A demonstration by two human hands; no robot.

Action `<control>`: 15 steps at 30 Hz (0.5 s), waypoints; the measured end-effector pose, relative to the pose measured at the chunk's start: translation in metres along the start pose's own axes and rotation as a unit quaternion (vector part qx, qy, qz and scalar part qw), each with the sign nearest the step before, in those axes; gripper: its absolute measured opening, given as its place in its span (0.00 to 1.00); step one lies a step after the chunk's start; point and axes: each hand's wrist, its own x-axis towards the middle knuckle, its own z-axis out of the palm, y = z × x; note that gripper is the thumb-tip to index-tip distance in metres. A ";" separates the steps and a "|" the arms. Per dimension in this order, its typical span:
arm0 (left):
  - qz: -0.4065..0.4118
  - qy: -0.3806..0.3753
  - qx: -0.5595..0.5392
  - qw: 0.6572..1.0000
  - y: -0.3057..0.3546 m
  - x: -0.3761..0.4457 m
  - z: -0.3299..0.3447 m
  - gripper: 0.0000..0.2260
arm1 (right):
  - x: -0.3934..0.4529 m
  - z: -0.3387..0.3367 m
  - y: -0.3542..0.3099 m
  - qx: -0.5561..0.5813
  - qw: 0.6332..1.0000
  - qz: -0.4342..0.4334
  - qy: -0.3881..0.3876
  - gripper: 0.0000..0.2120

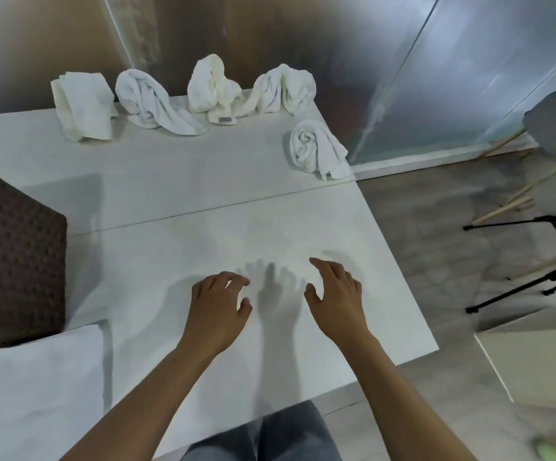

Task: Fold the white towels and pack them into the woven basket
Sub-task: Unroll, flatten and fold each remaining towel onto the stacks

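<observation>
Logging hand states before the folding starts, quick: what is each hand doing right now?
Left hand: open, fingers loosely curled above the table, holding nothing.
Right hand: open, fingers relaxed, holding nothing.

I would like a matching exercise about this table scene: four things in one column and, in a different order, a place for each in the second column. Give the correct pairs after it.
Things:
1. woven basket
2. rolled towel
3. flat folded towel
4. left hand

Places:
A. right edge of the table, alone
B. near left corner of the table
C. left edge, dark brown
D. above the bare middle of the table, beside the right hand

Pairs: 1-C, 2-A, 3-B, 4-D
</observation>
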 end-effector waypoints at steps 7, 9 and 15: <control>-0.030 -0.063 0.022 0.997 -0.005 0.057 0.032 0.18 | 0.081 0.002 0.031 0.016 0.999 0.003 -0.032 0.22; -0.035 -0.063 0.024 0.997 -0.004 0.072 0.040 0.20 | 0.108 0.003 0.041 0.046 0.998 0.004 -0.032 0.21; -0.083 -0.114 0.026 0.990 -0.002 0.100 0.073 0.26 | 0.214 0.000 0.070 0.049 0.998 0.026 -0.042 0.23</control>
